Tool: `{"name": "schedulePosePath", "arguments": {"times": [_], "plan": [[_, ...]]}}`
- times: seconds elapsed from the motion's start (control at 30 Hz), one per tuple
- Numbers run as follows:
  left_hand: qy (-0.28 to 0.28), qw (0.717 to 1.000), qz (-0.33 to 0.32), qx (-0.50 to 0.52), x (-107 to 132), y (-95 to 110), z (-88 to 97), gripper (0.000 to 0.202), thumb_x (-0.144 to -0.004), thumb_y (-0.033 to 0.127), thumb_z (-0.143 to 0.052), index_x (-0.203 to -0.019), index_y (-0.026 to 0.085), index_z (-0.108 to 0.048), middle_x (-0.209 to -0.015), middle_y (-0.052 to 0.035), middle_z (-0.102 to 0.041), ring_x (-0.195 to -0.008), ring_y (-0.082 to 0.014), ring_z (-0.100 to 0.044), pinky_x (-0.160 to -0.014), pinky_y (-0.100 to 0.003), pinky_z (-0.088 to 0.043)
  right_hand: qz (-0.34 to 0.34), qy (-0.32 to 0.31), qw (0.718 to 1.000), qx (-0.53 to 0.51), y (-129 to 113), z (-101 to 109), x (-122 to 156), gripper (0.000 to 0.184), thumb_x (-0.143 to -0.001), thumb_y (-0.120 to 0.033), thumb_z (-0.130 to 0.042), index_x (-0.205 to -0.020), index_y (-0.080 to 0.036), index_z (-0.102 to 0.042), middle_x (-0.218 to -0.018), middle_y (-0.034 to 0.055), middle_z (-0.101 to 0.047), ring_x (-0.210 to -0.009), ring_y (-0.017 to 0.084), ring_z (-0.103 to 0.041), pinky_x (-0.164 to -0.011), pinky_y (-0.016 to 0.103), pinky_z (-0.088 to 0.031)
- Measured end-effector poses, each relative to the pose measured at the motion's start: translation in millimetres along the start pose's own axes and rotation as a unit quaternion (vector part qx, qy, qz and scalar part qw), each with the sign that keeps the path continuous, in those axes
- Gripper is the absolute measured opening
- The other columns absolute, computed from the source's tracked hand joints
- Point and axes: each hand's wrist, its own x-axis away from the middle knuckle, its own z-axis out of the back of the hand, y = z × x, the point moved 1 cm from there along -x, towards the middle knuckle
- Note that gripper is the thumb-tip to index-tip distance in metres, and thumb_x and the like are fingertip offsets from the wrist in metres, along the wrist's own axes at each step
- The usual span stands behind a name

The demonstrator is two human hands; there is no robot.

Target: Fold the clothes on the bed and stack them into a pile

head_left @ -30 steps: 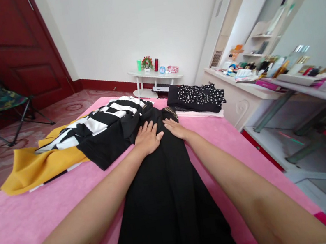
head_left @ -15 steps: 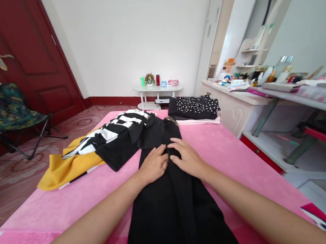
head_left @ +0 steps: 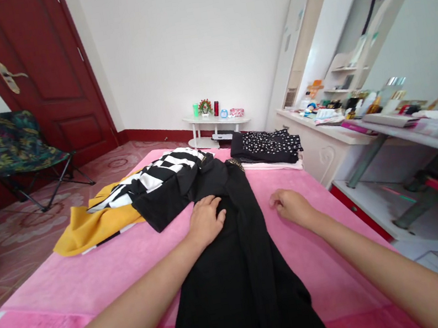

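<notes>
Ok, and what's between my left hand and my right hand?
In the head view, part of the black garment lies just beside the left hand, then a narrow strip of pink bed cover before the right hand.

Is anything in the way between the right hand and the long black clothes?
No, nothing visible is in the way. Just a strip of pink cover shows between the right hand and the black clothes. The left hand lies on them, off to the other side.

1 long black garment (head_left: 222,281), lying lengthwise on pink cover (head_left: 331,279), mostly smooth (gold-toned trim (head_left: 237,165) at far end).
</notes>
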Motion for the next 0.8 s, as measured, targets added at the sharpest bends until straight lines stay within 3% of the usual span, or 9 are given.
{"name": "schedulePosePath", "arguments": {"times": [0.1,0.2,0.27,0.33,0.4,0.53,0.67,0.73,0.8], "plan": [[0.083,0.994,0.072,-0.011,1,-4,6.6,0.029,-0.083,0.025,-0.055,-0.111,0.02,-0.058,-0.113,-0.0081,-0.057,-0.106,-0.0231,-0.054,-0.093,-0.036,-0.045,0.019,0.071,0.995,-0.066,-22,-5,0,0.031,-0.072,-0.004,-0.045,-0.091,-0.017,-0.066,-0.091,0.0039,-0.064,-0.08,0.015,-0.059,-0.073,0.024,-0.042],[0.158,0.977,0.116,-0.079,4,-17,20.8,0.042,-0.079,0.023,-0.059,-0.12,0.021,-0.051,-0.128,-0.0105,-0.046,-0.117,-0.0269,-0.046,-0.095,-0.039,-0.043,0.067,0.094,0.988,-0.098,-61,-13,-2,0.033,-0.075,-0.007,-0.046,-0.098,-0.021,-0.064,-0.096,0.0025,-0.062,-0.083,0.014,-0.058,-0.073,0.024,-0.044],[0.162,0.967,0.127,-0.152,4,-30,31.4,0.054,-0.077,0.025,-0.062,-0.128,0.021,-0.044,-0.139,-0.0133,-0.036,-0.125,-0.0322,-0.038,-0.096,-0.044,-0.041,0.084,0.087,0.99,-0.077,-80,-16,-4,0.032,-0.076,-0.007,-0.048,-0.097,-0.022,-0.065,-0.097,0.0025,-0.061,-0.089,0.016,-0.058,-0.076,0.026,-0.044],[0.125,0.962,0.129,-0.206,1,-46,39.8,0.061,-0.078,0.028,-0.061,-0.135,0.021,-0.038,-0.138,-0.016,-0.037,-0.124,-0.0346,-0.039,-0.092,-0.045,-0.044,0.077,0.07,0.994,-0.045,-91,-19,-7,0.029,-0.075,-0.006,-0.048,-0.092,-0.022,-0.066,-0.095,0.0032,-0.062,-0.092,0.018,-0.058,-0.077,0.027,-0.044],[0.061,0.962,0.133,-0.229,-6,-60,44.6,0.06,-0.082,0.029,-0.055,-0.137,0.021,-0.034,-0.127,-0.0165,-0.048,-0.112,-0.0326,-0.051,-0.081,-0.042,-0.049,0.061,0.063,0.996,-0.026,-96,-19,-9,0.027,-0.075,-0.005,-0.049,-0.088,-0.022,-0.065,-0.092,0.0039,-0.061,-0.092,0.019,-0.058,-0.077,0.028,-0.044],[-0.07,0.956,0.129,-0.253,-28,-73,48.2,0.035,-0.084,0.015,-0.042,-0.118,0.012,-0.05,-0.096,-0.0144,-0.064,-0.086,-0.0287,-0.064,-0.068,-0.037,-0.05,0.092,0.094,0.987,-0.092,-109,-18,-10,0.046,-0.074,-0.003,-0.049,-0.114,-0.024,-0.057,-0.113,0.0041,-0.056,-0.089,0.016,-0.059,-0.079,0.028,-0.047],[-0.092,0.958,0.093,-0.254,-52,-57,63.9,0.023,-0.078,0.015,-0.049,-0.1,0.013,-0.058,-0.089,-0.0122,-0.067,-0.086,-0.0281,-0.065,-0.073,-0.035,-0.049,0.119,0.103,0.964,-0.216,-125,-11,-12,0.071,-0.073,-0.007,-0.053,-0.137,-0.031,-0.034,-0.139,0.0052,-0.038,-0.078,0.009,-0.06,-0.078,0.029,-0.051],[-0.053,0.974,0.059,-0.211,-59,-35,74.6,0.022,-0.078,0.016,-0.05,-0.098,0.016,-0.058,-0.089,-0.0089,-0.067,-0.086,-0.0256,-0.065,-0.074,-0.033,-0.048,0.094,0.127,0.949,-0.273,-128,-5,-15,0.088,-0.07,-0.011,-0.059,-0.144,-0.035,-0.018,-0.15,0.0083,-0.021,-0.077,0.009,-0.061,-0.074,0.03,-0.053],[-0.008,0.995,-0.005,-0.095,-61,-5,79.5,0.019,-0.077,0.014,-0.048,-0.093,0.019,-0.058,-0.083,-0.0041,-0.066,-0.08,-0.0202,-0.064,-0.072,-0.029,-0.047,0.073,0.161,0.932,-0.316,-127,0,-19,0.105,-0.066,-0.015,-0.065,-0.147,-0.037,-0.001,-0.155,0.0117,-0.003,-0.083,0.013,-0.062,-0.069,0.03,-0.054]]}}
